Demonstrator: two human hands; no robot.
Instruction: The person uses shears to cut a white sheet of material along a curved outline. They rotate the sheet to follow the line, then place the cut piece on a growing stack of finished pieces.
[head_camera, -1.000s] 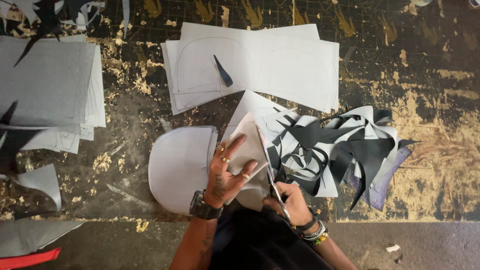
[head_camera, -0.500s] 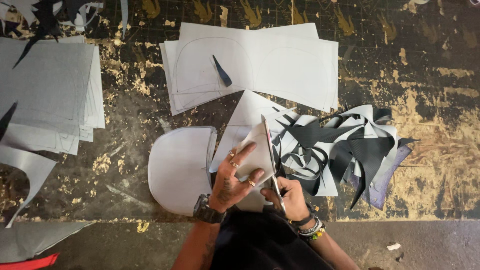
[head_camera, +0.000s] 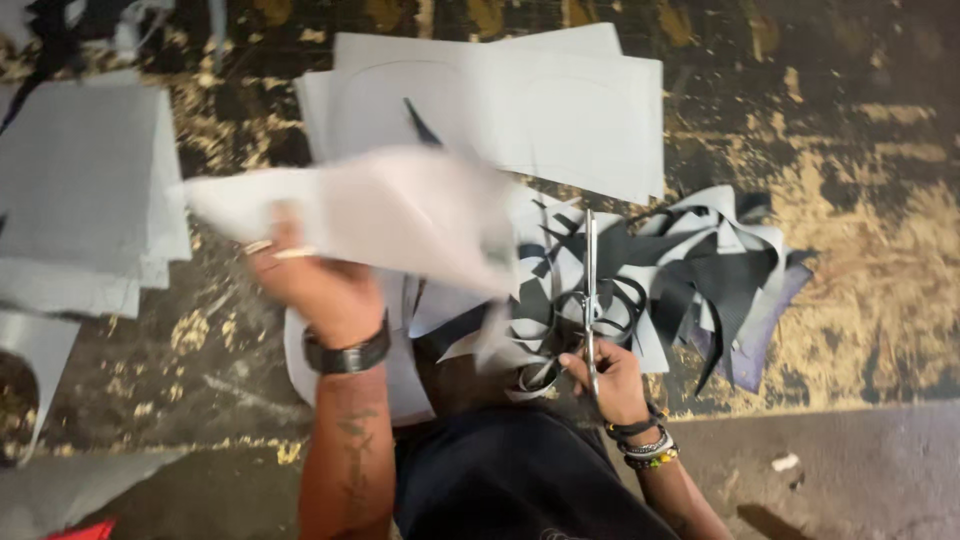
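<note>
Head view, room: the worn, paint-flecked table (head_camera: 870, 300) lies bare to the right of the scissors; stacked sheets (head_camera: 560, 110) lie beyond them.
Left hand (head_camera: 320, 285): closed on a blurred pale sheet (head_camera: 400, 215), lifted above the table.
Right hand (head_camera: 605, 375): wrapped around scissors (head_camera: 590, 290), blades together, pointing away.
Scraps (head_camera: 700, 280): heaped just right of the blades.

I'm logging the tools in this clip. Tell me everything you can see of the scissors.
The scissors look like long metal shears: slim, shiny blades shut together and pointing straight up the picture, away from the person, with dark handle loops below. The right hand grips the handles. The blades lie over the pile of black and grey scraps, the tip close to the stack of pale sheets.
</note>
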